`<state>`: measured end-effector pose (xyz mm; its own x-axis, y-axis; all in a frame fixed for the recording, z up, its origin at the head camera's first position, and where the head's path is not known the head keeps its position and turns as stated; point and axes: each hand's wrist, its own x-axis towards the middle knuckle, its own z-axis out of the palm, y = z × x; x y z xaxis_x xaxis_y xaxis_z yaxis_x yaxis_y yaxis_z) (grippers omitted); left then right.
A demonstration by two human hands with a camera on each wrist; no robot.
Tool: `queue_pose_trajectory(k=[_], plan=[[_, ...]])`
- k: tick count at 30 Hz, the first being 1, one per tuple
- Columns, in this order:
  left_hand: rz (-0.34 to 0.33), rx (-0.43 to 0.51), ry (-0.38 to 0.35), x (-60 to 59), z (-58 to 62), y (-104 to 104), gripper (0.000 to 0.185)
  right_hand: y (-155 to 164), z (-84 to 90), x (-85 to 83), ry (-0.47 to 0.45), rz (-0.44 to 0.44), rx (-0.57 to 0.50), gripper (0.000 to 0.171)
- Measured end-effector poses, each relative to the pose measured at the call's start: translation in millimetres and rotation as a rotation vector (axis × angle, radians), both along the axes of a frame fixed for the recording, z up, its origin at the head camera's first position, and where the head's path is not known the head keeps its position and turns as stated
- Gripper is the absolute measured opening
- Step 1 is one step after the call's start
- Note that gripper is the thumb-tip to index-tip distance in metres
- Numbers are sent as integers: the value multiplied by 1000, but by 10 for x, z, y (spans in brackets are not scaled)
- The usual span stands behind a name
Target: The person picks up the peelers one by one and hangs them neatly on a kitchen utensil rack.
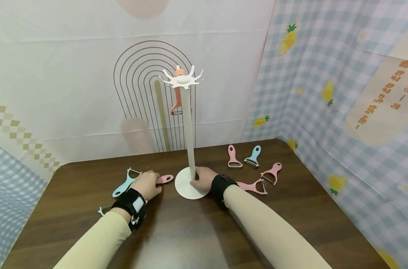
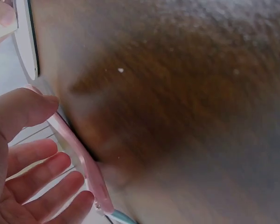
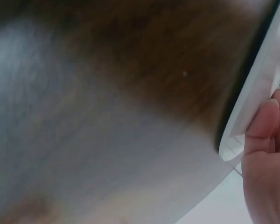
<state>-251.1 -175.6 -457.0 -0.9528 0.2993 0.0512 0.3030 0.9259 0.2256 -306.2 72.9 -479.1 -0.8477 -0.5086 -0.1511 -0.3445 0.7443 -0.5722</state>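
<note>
A white stand (image 1: 187, 130) with a round base and a crown of hooks stands upright on the table. My right hand (image 1: 204, 179) holds its pole just above the base, the thumb showing in front. From one hook hangs an orange peeler (image 1: 178, 98). My left hand (image 1: 146, 185) is over a pink peeler (image 1: 165, 179) lying left of the base. In the left wrist view, the thumb lies across this pink peeler's handle (image 2: 94, 179), while the loosely bent fingers are spread beside it. Just beyond the left hand lies a light blue peeler (image 1: 122, 188), partly covered.
Right of the stand lie a pink peeler (image 1: 234, 157), a blue peeler (image 1: 254, 154) and further pink peelers (image 1: 274, 170). Another peeler (image 1: 101, 211) shows partly beneath the left wrist. Patterned cloth (image 1: 224, 93) hangs behind the brown table (image 1: 177, 239).
</note>
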Motion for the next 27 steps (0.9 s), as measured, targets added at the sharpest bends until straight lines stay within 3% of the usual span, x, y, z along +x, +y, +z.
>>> queue_pose_trajectory(k=[11, 20, 27], plan=[[-17, -13, 38, -24, -69, -32, 5, -25, -11, 5, 39, 12, 24, 34], [-8, -3, 69, 17, -93, 4, 14, -20, -117, -41, 33, 16, 23, 32], [-19, -28, 80, -6, -114, 6, 22, -11, -85, -61, 31, 25, 29, 34]])
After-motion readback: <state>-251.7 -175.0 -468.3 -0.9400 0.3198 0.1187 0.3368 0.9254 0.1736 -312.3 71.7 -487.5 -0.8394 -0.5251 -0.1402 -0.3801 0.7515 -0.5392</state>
